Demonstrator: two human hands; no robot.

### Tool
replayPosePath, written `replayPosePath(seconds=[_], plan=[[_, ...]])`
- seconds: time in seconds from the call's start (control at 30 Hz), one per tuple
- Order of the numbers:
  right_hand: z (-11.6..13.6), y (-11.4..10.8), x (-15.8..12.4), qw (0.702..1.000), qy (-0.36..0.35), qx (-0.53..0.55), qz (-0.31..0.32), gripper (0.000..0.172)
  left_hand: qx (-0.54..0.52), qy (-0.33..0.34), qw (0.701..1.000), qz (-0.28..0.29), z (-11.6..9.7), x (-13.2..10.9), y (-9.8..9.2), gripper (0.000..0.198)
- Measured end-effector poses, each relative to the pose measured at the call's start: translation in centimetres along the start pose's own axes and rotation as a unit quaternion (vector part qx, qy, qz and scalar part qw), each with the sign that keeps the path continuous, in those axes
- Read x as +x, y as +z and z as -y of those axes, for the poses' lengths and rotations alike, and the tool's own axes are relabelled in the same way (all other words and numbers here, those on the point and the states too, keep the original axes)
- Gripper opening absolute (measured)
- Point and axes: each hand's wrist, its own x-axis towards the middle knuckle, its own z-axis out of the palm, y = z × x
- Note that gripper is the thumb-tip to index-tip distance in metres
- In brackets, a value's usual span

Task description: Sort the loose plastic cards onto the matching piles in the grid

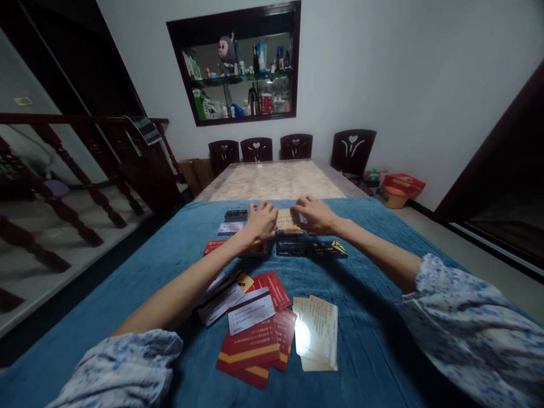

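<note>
Over the far rows of cards, my left hand is bent with its fingers somewhat apart, at the left side of a yellow card stack. My right hand curls down at the stack's right edge. Its fingertips are drawn together, and what they pinch, if anything, cannot be made out. A red card shows partly beneath that hand. Nearer me lie dark cards and a black card with gold marks. Red cards are partly behind my left forearm. Further left sit a white card and a black stack.
Closer to me, loose red cards, white cards and cream cards overlap on the blue cloth. Beyond the cloth is the bare tabletop, with chairs behind. A stair railing runs along the left.
</note>
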Motion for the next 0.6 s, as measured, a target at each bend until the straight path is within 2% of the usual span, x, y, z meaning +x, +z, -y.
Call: replayPosePath(seconds=[0.2, 0.6], plan=[[-1.6, 0.8, 1.2, 0.999, 0.018, 0.004, 0.048, 0.031, -0.014, -0.002, 1.000, 0.023, 0.1, 2.5, 1.3, 0.027], [-2.6, 2.7, 3.2, 0.992, 0.065, 0.016, 0.108, 0.024, -0.039, -0.013, 0.996, 0.081, 0.6, 5.7, 3.9, 0.033]])
